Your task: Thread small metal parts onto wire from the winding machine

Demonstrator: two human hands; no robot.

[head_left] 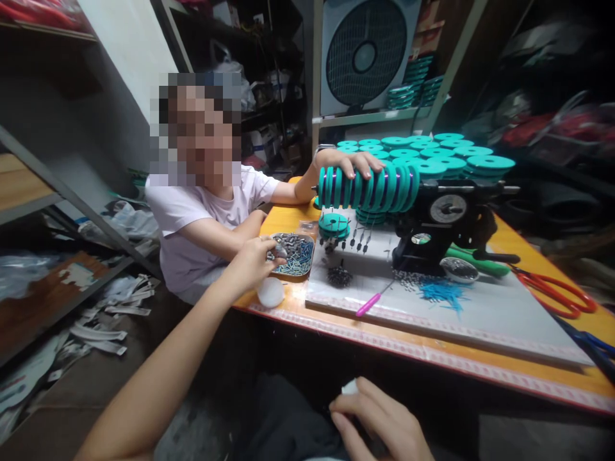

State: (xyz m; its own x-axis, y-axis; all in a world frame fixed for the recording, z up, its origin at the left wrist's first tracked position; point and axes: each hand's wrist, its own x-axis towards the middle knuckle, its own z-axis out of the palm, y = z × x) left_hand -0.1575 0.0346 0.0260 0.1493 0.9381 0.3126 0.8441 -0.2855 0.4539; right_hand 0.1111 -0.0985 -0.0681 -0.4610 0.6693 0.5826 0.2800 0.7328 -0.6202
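White piece (350,387) grasped in right hand (379,419) grip, below surface (288,214) edge; fingertip hold presumably due to small size. White round container (271,293) near edge. Left hand (257,261) at tray (293,278) of small metal parts (298,246), likely placed for reach; grip contents: cannot tell. Beyond, co-worker's hand (358,162) rests on turquoise spools (379,195), apparently steadying row.

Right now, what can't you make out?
All in the head view:
- White piece in the right hand: mostly hidden by fingers.
- Whatever the left hand may hold: blends into the metal parts behind.
- Blue tool: cut off by right edge.
- Dial markings: too small.
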